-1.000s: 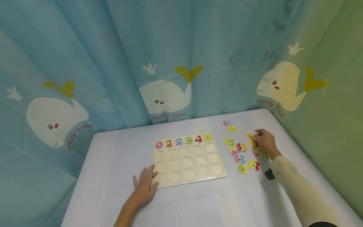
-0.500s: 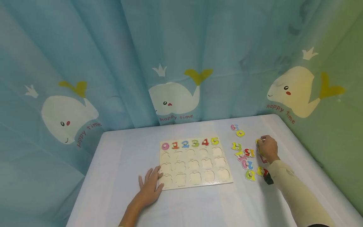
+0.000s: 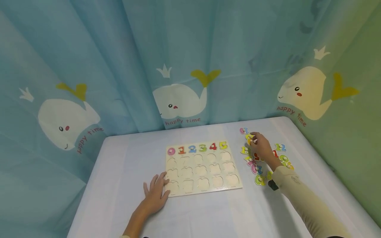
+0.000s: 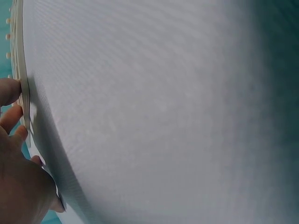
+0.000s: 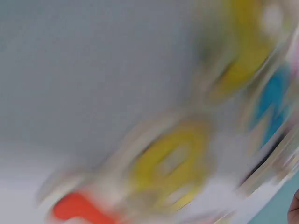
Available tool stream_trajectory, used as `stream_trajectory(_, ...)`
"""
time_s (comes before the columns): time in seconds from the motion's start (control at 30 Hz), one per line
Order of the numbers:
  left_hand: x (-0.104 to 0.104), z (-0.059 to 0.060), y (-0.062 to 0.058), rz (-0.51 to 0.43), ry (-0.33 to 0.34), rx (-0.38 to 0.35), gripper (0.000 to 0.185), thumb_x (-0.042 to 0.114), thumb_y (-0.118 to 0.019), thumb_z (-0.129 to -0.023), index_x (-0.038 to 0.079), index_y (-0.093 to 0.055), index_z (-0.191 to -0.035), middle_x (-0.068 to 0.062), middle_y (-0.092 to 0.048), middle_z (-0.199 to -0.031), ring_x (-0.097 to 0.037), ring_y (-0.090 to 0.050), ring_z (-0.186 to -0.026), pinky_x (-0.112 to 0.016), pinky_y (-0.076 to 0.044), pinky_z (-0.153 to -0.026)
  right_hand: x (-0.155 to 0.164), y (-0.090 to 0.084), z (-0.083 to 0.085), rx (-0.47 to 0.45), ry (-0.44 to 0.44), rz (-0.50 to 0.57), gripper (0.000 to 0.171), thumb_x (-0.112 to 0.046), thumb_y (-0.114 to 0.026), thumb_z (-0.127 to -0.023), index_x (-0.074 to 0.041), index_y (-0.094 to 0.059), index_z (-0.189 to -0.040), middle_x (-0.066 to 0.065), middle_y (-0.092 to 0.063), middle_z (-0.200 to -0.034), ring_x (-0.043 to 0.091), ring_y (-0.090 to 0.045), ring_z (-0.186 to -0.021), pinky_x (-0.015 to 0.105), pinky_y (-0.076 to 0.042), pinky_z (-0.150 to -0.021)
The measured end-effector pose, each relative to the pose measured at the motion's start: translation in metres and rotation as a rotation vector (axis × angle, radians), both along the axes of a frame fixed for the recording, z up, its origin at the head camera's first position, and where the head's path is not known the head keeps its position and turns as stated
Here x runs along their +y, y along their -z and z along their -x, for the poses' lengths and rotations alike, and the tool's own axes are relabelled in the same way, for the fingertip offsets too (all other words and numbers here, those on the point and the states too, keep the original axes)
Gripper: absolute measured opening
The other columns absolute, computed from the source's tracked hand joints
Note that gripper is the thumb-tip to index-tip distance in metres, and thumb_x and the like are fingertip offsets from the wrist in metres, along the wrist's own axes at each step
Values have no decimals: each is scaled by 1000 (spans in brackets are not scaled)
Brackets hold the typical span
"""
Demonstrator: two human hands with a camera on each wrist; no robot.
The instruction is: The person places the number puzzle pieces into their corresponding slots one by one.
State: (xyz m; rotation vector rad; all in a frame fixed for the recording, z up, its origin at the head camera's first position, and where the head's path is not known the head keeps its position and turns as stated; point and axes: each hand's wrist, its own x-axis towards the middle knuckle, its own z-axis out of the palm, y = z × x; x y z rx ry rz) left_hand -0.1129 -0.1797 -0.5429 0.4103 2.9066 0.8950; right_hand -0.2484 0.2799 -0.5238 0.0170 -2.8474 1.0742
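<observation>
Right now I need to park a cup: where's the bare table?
Bare: the table left of the board, and the near strip in front of it. Crowded: the loose numbers around the right hand.

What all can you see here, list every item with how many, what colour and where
puzzle board: one, pale wood, middle of the table; numbers 0 to 5 fill its top row, the cut-outs below are empty.
loose number pieces: a cluster, count unclear, yellow, green, pink, red and blue, right of the board.
table: one, white cover.
curtain: blue with white whales, behind the table; greenish at right.
left hand: flat on the table, fingertips at the board's near left corner.
right hand: over the far pieces, pinching the peg of a yellow piece; cream sleeve.
</observation>
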Motion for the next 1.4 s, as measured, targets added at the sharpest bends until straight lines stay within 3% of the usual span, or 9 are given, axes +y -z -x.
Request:
stream_trajectory(0.13,-2,-1,0,-13,0,9,41,14,-58,-89,5,-48,-127,-10,-32,-148,-40,-16,-136,-70,10,-96,-45,-2,6,89,-146,-11,38,2,-58,-89,7,-48,-126,20,-57,-98,26,-53,-76,37,-44,-62)
stream_trajectory(0.33,-1,0,2,14,-1,22,40,16,-58,-90,5,-50,-127,-9,-32,-148,-38,-18,-136,-70,8,-97,-117,5,8,79,-308,-20,34,0,-61,-87,4,-54,-120,12,-59,-93,21,-55,-78,36,-48,-69)
stream_trajectory(0.57,-1,1,-2,33,4,-5,41,17,-57,-90,5,-51,-128,-9,-31,-149,-38,-17,-137,-70,6,-98,-204,10,-10,31,-466,37,34,-1,-64,-86,-2,-57,-119,2,-57,-89,13,-53,-76,28,-47,-67)
stream_trajectory(0.73,-2,1,-5,27,17,-21,41,16,-56,-91,5,-48,-130,-9,-31,-149,-39,-17,-137,-70,6,-97,-251,11,-23,8,-586,9,33,-3,-63,-86,-3,-57,-118,-1,-56,-86,11,-51,-75,27,-46,-68)
stream_trajectory(1.0,-4,2,-2,-3,37,-26,60,15,-54,-93,3,-26,-145,-6,-52,-133,-39,-14,-137,-70,8,-96,-293,9,-16,-26,-526,41,32,-1,-62,-87,1,-55,-117,3,-58,-83,15,-54,-74,30,-47,-70)
stream_trajectory(1.17,-4,3,0,21,40,-49,64,16,-52,-94,4,-20,-148,-5,-55,-130,-38,-12,-138,-69,9,-97,-303,12,-11,-55,-497,50,32,-2,-61,-88,2,-55,-119,3,-57,-85,15,-53,-75,29,-46,-70)
stream_trajectory(1.4,-5,2,-1,2,37,-32,64,14,-53,-93,3,-22,-147,-5,-57,-127,-39,-12,-138,-70,9,-96,-311,19,-13,68,-512,-63,25,-2,-60,-90,-1,-55,-114,7,-61,-97,17,-57,-87,30,-48,-78)
